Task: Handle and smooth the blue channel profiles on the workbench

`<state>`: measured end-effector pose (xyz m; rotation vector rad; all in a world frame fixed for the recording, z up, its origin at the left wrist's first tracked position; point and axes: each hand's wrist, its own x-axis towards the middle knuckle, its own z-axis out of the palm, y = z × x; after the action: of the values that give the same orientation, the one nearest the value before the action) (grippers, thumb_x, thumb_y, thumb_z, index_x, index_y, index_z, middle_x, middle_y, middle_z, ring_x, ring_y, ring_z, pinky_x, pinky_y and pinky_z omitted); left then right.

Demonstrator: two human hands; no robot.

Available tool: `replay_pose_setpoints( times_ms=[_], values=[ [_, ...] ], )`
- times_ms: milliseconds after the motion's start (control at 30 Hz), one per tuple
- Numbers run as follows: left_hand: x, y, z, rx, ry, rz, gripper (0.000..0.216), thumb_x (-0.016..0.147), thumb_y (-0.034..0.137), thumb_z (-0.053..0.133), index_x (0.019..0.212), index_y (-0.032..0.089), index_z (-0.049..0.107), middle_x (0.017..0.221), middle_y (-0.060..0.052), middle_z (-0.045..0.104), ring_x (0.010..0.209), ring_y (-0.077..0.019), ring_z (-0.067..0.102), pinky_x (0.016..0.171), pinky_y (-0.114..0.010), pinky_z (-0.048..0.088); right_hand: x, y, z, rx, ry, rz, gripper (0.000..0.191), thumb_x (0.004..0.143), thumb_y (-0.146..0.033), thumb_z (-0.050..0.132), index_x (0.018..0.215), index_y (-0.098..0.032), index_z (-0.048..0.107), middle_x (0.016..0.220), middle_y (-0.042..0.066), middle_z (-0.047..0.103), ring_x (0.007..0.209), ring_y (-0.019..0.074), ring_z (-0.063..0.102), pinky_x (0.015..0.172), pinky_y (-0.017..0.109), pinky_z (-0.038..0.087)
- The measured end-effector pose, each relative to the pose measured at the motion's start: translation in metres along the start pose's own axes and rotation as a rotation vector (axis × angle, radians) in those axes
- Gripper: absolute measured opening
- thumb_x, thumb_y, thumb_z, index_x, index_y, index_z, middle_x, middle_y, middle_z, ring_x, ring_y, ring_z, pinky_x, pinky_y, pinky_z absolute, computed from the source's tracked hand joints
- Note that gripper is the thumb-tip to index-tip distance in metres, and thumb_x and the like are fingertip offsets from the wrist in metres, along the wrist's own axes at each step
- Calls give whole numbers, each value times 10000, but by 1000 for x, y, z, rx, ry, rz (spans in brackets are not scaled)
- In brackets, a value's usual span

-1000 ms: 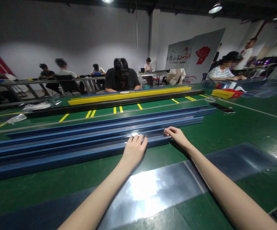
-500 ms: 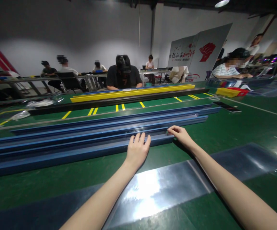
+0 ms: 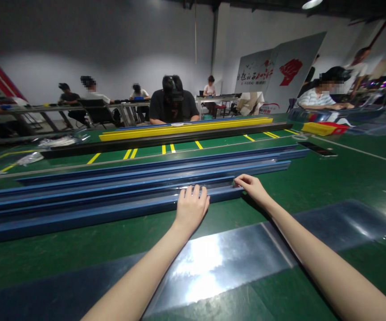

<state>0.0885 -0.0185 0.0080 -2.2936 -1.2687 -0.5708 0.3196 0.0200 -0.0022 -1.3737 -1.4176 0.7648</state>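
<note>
Several long blue channel rails [image 3: 112, 196] lie side by side across the green table [image 3: 330, 187]. My left hand [image 3: 191, 207] rests on the nearest rail, its fingers curled over the top edge. At that rail's right end my right hand [image 3: 251, 186] pinches the end with bent fingers. A clear plastic sheet [image 3: 219, 258] lies flat on the table under both forearms.
Beyond the blue rails lie a long black rail [image 3: 166, 141] and a yellow rail [image 3: 186, 129]. A person in black [image 3: 173, 104] sits across the table. A phone [image 3: 320, 149] and a yellow-and-red box [image 3: 320, 128] sit at the right. More people sit at desks behind.
My left hand's fingers have curled further over the rail's edge. My right hand stays at the rail's end. The view has shifted slightly.
</note>
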Motion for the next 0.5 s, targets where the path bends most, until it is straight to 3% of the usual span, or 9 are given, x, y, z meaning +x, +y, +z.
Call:
replay_pose_setpoints(
  times_ms=[500],
  values=[
    [2, 2, 1, -25, -30, 10, 269, 885, 256, 354, 1006, 143, 566, 898, -101, 578, 835, -223, 518, 681, -347, 355, 0, 1, 1, -62, 4, -20, 336, 637, -529, 574, 620, -194, 549, 627, 15, 568, 649, 151, 509, 666, 285, 381]
  ],
)
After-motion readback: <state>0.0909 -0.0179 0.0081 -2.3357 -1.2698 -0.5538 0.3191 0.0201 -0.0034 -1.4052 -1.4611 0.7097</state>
